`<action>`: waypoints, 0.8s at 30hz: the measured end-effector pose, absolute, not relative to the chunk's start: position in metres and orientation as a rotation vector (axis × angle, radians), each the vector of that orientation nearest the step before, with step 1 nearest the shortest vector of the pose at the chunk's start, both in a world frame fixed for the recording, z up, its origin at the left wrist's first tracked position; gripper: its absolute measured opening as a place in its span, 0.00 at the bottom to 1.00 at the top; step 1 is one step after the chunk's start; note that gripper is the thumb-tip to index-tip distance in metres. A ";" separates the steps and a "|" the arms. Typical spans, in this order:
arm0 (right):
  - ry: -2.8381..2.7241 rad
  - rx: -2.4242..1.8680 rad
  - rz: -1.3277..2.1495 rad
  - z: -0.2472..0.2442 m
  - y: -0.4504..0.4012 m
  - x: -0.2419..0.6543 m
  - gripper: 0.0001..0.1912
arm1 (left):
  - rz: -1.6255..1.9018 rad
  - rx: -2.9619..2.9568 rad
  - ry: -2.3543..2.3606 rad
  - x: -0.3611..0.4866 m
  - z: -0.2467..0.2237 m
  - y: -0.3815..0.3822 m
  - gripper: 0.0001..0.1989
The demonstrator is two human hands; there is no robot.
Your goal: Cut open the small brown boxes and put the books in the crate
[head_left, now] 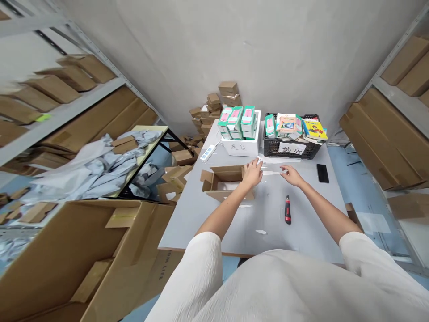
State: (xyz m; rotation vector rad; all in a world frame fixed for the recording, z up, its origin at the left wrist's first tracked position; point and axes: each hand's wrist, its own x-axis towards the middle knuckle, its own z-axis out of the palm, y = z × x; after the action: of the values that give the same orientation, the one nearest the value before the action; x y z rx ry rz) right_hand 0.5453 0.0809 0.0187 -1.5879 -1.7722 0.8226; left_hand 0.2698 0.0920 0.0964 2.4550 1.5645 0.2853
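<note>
My left hand (254,173) reaches over the right end of an open cardboard box (214,195). Its fingers point forward and close on a small crumpled white scrap (259,158) at their tips. Inside the box lies something pale that I cannot make out. To the right, my right hand (291,175) hovers low over the tabletop with its fingers a little apart and nothing visible in them. A torn white strip (271,172) lies between the two hands. Nearer to me rests a black and red utility knife (288,210).
On the grey table (208,228) stand a white bin (239,147) of green and pink boxes and a black crate (291,150) of books. A phone (322,173) lies right, a power strip (208,153) left. A large open carton (134,250) stands left of the table.
</note>
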 end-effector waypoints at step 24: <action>-1.146 -1.898 1.302 -0.012 0.046 0.368 0.35 | 0.628 1.712 1.739 0.000 0.036 0.068 0.44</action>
State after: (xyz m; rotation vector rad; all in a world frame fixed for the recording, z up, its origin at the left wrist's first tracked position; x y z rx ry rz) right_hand 0.3680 0.0461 -0.0117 -1.8980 -1.1460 1.3019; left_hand -0.0003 0.0684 0.0361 1.7118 1.7388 0.6279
